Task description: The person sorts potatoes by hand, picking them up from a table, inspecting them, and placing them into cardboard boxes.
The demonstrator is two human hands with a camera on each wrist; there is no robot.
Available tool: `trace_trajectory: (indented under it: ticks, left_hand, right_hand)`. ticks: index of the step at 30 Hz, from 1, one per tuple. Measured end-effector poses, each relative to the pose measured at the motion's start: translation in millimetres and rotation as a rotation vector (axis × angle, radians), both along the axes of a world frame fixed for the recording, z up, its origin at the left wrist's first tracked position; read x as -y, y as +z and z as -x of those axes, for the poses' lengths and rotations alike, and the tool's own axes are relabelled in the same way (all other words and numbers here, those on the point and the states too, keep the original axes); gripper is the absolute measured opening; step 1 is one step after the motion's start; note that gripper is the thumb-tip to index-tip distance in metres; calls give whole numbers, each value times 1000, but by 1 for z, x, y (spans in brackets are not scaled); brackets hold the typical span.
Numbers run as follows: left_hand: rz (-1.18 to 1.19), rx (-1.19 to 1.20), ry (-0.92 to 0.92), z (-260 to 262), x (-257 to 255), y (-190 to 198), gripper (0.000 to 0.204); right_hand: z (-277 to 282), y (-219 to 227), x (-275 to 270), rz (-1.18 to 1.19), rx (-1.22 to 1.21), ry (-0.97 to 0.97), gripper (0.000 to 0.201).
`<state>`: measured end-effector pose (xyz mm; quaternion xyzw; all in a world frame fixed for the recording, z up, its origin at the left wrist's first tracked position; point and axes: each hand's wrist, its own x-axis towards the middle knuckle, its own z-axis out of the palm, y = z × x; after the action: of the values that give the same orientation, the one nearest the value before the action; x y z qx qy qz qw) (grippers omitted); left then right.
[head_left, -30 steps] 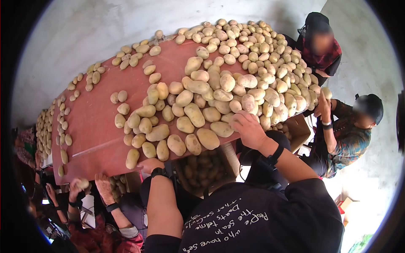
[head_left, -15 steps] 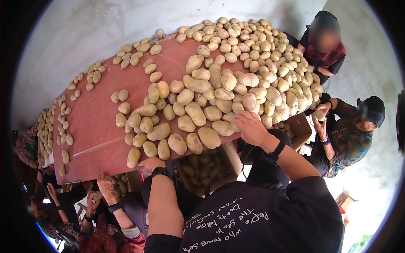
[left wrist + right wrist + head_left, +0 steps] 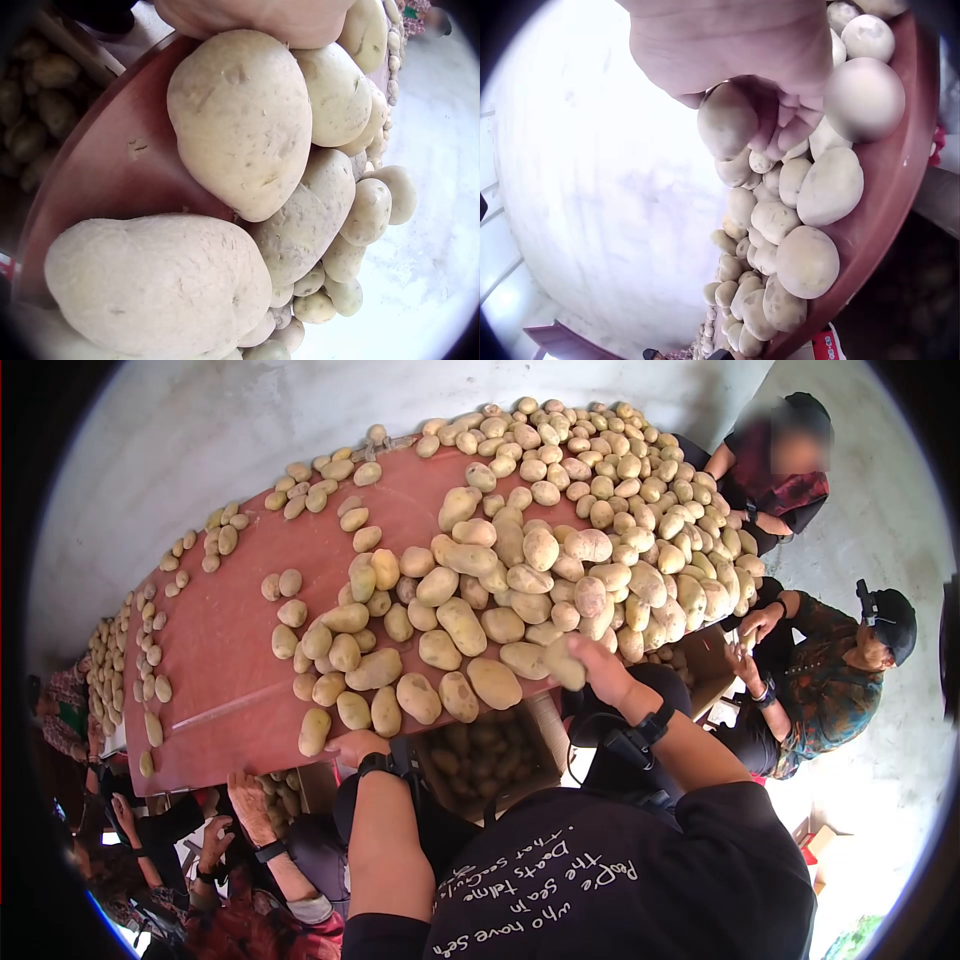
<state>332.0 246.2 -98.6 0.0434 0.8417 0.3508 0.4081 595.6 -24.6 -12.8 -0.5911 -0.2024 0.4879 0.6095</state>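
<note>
In the head view, my right hand (image 3: 604,674) grips a potato (image 3: 566,663) by the table's near edge. The right wrist view shows that potato (image 3: 727,121) between the thumb and curled fingers of the hand (image 3: 739,49). My left hand (image 3: 357,748) rests at the edge of the red table (image 3: 225,735), beside the nearest potatoes (image 3: 386,712). Only part of the left hand (image 3: 255,19) shows in the left wrist view, above a large potato (image 3: 240,124); its fingertips are hidden there.
A large heap of potatoes (image 3: 640,510) covers the table's right side, with small groups along the far edge. Boxes of potatoes (image 3: 480,755) stand below the near edge. Two people (image 3: 840,670) sit at the right; others (image 3: 255,900) are at the lower left.
My right hand now has a potato in its grip and has turned slightly, bringing it over the near edge. My left hand stays in place. The people at the right have shifted their arms.
</note>
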Motion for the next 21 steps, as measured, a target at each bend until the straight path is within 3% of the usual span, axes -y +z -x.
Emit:
trace_trajectory:
  ticks: [4, 5, 8, 12, 15, 21]
  left_hand:
    - [-6, 7, -3, 1, -1, -2, 77]
    - [-1, 3, -2, 2, -2, -4, 76]
    - [-55, 35, 29, -4, 4, 12, 80]
    - [-51, 51, 41, -3, 3, 12, 80]
    - [-66, 58, 67, -3, 1, 8, 79]
    - [-12, 22, 47, -1, -2, 1, 76]
  right_hand:
    - [25, -2, -2, 155, 516, 230, 42]
    - [19, -9, 0, 208, 567, 390, 39]
    - [19, 14, -8, 248, 759, 529, 35]
    - [-1, 32, -22, 44, 1629, 124, 15]
    - [-16, 29, -32, 142, 1915, -12, 22]
    - [-30, 12, -37, 542, 1984, 154, 26]
